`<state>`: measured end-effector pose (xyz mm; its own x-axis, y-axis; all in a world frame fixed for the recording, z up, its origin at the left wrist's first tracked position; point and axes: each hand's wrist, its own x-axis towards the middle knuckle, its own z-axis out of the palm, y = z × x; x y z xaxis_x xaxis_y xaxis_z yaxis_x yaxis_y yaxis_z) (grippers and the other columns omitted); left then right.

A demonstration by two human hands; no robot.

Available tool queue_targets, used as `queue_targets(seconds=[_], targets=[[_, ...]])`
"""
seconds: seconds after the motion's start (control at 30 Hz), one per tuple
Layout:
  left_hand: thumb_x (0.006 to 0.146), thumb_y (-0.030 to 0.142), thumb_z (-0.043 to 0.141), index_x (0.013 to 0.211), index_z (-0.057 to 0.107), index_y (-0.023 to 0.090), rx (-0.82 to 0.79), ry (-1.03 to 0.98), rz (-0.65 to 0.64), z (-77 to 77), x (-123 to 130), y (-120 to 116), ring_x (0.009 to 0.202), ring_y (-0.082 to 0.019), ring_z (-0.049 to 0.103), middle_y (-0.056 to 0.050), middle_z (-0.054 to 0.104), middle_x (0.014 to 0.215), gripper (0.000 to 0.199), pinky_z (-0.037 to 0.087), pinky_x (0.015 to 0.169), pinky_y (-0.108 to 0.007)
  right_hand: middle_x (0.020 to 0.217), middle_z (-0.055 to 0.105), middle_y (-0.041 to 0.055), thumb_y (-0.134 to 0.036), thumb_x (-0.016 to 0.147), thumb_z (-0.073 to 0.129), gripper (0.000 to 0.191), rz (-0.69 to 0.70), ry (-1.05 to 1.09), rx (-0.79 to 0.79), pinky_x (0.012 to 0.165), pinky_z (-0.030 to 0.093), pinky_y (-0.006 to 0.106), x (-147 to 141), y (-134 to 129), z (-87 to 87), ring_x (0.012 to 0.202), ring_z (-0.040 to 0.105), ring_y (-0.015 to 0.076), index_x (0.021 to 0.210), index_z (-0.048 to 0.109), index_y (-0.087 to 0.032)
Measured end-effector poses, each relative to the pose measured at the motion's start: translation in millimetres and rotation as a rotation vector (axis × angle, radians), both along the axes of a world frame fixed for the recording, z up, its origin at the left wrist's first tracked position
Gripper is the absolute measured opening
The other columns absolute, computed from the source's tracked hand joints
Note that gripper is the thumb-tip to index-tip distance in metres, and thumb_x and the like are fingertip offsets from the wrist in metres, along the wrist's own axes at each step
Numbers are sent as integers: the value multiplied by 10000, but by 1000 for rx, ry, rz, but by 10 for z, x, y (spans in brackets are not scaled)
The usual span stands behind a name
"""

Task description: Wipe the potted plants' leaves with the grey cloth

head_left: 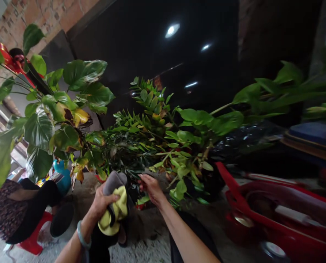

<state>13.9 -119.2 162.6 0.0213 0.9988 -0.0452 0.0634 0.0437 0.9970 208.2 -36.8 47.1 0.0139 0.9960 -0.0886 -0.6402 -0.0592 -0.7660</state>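
- Two hands work low in the middle of our view. Our left hand (104, 201) is closed around a folded cloth (115, 212), yellow on one face and grey on the other, thumb pressed across the yellow part; a pale bangle (82, 237) sits on that wrist.
- Our right hand (150, 186) reaches just beside the cloth into the plant with narrow glossy leaflets (141, 135); its fingers are pinched together on a dark leaf or stem at the plant's lower edge, though we cannot make out exactly which.
- The cloth hangs in the air in front of that plant's base, near the right hand but not touching it.
- To the left stands a plant with broad leaves (42, 124), several yellowed and brown at the edges. To the right, longer green leaves (261, 95) stretch across the dark background.
- The ground (149, 248) below is rough, grey and gritty, like bare concrete.
- Another person (17, 208) in dark, patterned clothing sits at the lower left on a red stool (31, 244), near a blue pot (61, 175).
- At the lower right lies a red vehicle body (275, 215).
- Behind, a brick wall (42, 14) shows at the upper left, beside a large dark glossy panel (165, 44) reflecting lights.
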Motion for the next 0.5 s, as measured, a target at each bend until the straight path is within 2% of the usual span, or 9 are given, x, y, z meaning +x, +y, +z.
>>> queue_targets(seconds=[0.07, 0.13, 0.2, 0.27, 0.33, 0.43, 0.5], targets=[[487, 224, 872, 1014, 767, 142, -26, 23, -86, -30, -27, -67, 721, -238, 685, -59, 759, 831, 543, 548, 663, -294, 730, 741, 27, -452, 611, 842, 434, 28, 46, -13, 452, 504, 245, 21, -21, 13, 540, 669, 161, 920, 669, -202], [499, 194, 863, 1035, 769, 148, -8, 44, -114, 88, -58, -101, 750, -244, 683, -60, 761, 860, 546, 541, 680, -293, 847, 778, 56, -428, 647, 827, 477, 60, 107, -9, 517, 556, 284, -1, -22, 50, 640, 726, 196, 1039, 644, -230], [504, 183, 857, 1035, 769, 150, 25, 56, -112, 262, -75, -94, 757, -252, 678, -60, 761, 864, 539, 536, 686, -299, 841, 782, 60, -421, 646, 826, 487, 71, 148, 14, 529, 559, 298, -49, -6, 89, 612, 719, 195, 1054, 634, -235], [499, 176, 858, 1030, 770, 149, 50, 75, -108, 373, -76, -66, 757, -256, 672, -61, 760, 860, 540, 533, 685, -301, 783, 775, 51, -427, 618, 843, 466, 59, 170, 38, 501, 533, 285, -103, 16, 114, 527, 674, 170, 988, 647, -223], [497, 174, 861, 1031, 771, 153, 51, 97, -113, 362, -75, -39, 758, -253, 668, -60, 760, 867, 542, 531, 685, -300, 722, 760, 39, -433, 579, 870, 445, 51, 190, 47, 466, 501, 267, -142, 38, 120, 462, 621, 141, 900, 658, -210], [503, 174, 865, 1021, 777, 163, 36, 125, -137, 232, -98, -22, 759, -241, 661, -56, 759, 874, 526, 528, 685, -292, 625, 716, -1, -415, 513, 909, 457, 51, 208, 41, 429, 472, 246, -167, 65, 96, 409, 556, 109, 842, 678, -197], [501, 176, 866, 1002, 782, 161, 24, 139, -142, 234, -138, -4, 755, -240, 659, -58, 760, 868, 508, 529, 682, -292, 567, 675, -34, -400, 485, 921, 459, 53, 195, 36, 418, 465, 238, -174, 80, 63, 384, 523, 93, 822, 688, -192]])
